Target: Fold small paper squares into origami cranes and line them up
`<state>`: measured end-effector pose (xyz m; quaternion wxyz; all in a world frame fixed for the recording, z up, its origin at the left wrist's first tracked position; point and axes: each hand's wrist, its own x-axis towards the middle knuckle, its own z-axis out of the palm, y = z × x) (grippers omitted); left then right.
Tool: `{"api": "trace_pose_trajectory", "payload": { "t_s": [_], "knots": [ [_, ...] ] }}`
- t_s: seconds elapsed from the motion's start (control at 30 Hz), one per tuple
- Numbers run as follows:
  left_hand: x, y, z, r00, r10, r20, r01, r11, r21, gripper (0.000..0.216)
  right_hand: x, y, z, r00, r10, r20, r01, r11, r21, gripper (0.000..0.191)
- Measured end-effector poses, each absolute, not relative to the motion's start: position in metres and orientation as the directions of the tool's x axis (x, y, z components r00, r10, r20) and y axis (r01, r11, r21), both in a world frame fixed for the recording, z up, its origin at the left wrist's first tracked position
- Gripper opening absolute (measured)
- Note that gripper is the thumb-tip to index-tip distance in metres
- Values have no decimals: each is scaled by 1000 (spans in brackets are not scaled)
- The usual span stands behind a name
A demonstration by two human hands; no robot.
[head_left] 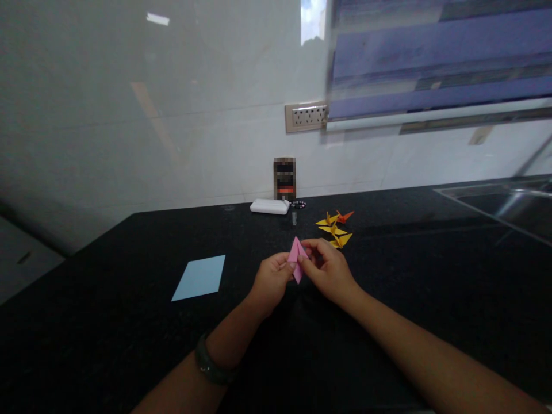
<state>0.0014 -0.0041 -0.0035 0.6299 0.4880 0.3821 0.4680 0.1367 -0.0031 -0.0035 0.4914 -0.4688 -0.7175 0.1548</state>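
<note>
A pink folded origami paper (296, 249), kite-shaped with a crease or slit down its middle, is held above the dark counter between both hands. My left hand (271, 280) pinches its left edge, thumb on the front face. On the opposite side my right hand (330, 270) grips the right edge, its thumb pressed near the middle and the fingers partly hidden behind. A square sheet of light blue paper (200, 278) lies flat to the left of my hands. Just beyond my right hand sit several yellow paper cranes (334, 230) and an orange paper crane (344, 217).
A white case-like block (269, 207) with a beaded strap (298, 204) lies near the wall, before a dark blurred box (285, 178). A small clear piece (294, 218) is closer in. The sink (517, 201) is at far right; a socket panel (307, 117) is on the wall.
</note>
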Motion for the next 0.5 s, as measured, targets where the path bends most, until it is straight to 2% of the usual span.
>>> {"api": "trace_pose_trajectory", "payload": {
  "t_s": [0.23,0.5],
  "knots": [
    [2,-5,-1,348,936,-49,-306,163,938,28,138,-3,-1,-105,785,611,542,560,-626,28],
    [1,-3,-4,301,953,-42,-290,134,947,33,139,2,-9,18,813,582,469,507,-723,22]
  ]
}}
